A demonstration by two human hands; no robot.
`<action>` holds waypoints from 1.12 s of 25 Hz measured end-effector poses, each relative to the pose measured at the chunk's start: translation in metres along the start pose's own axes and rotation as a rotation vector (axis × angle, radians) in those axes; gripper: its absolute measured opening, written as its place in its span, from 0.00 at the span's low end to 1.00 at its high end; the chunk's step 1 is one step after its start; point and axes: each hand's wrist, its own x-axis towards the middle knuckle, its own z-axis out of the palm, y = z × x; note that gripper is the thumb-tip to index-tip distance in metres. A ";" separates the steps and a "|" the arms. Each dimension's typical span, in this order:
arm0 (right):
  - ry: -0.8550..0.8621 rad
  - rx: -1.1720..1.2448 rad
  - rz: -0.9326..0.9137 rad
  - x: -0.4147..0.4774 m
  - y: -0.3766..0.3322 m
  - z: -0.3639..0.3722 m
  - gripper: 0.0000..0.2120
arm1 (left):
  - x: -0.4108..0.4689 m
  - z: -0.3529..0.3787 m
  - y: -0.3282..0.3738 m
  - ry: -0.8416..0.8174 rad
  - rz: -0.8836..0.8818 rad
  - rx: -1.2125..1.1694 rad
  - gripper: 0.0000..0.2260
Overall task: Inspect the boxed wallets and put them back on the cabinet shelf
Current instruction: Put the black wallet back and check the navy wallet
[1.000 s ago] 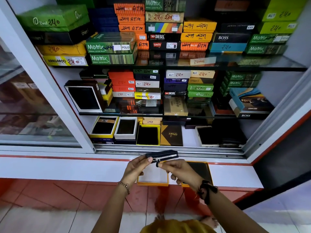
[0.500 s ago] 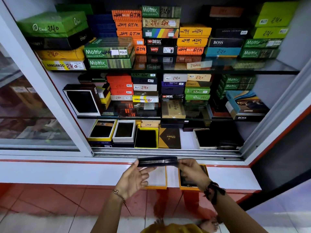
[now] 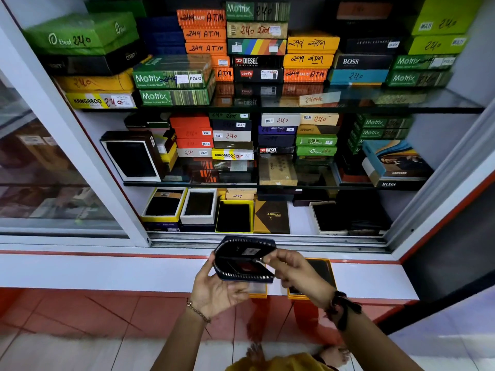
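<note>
We hold our left hand (image 3: 217, 290) palm up under the black zip wallet (image 3: 245, 259), fingers curled on its left edge. Our right hand (image 3: 297, 274) pinches its right side. The wallet gapes open above the white counter (image 3: 107, 271), near the orange box (image 3: 310, 277).

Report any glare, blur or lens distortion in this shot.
Head view: wide-angle bowing bends the cabinet frame; glass shelf mirrors the boxes above it; floor at the edge is soft; zip wallet is sharp but dark inside.
</note>
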 end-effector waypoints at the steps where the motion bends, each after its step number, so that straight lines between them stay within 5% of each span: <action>1: -0.014 0.029 -0.011 -0.002 -0.003 -0.004 0.09 | -0.001 -0.002 0.003 0.051 0.029 0.037 0.34; 10: 0.045 -0.195 -0.160 -0.019 -0.038 -0.030 0.06 | -0.023 -0.007 0.022 0.598 0.287 0.667 0.35; 13: 0.077 -0.340 -0.193 -0.011 -0.028 -0.003 0.06 | -0.014 0.000 0.018 0.737 0.314 0.803 0.27; 19: 0.079 -0.684 -0.306 0.010 0.001 0.039 0.08 | 0.000 -0.018 0.002 0.667 0.259 1.015 0.24; 24: 0.191 -0.818 -0.177 0.024 0.030 0.024 0.06 | -0.014 -0.052 0.010 0.798 0.043 1.431 0.31; 28: 0.150 -0.768 -0.059 0.039 0.048 0.033 0.06 | -0.012 -0.063 0.007 0.803 -0.058 1.714 0.27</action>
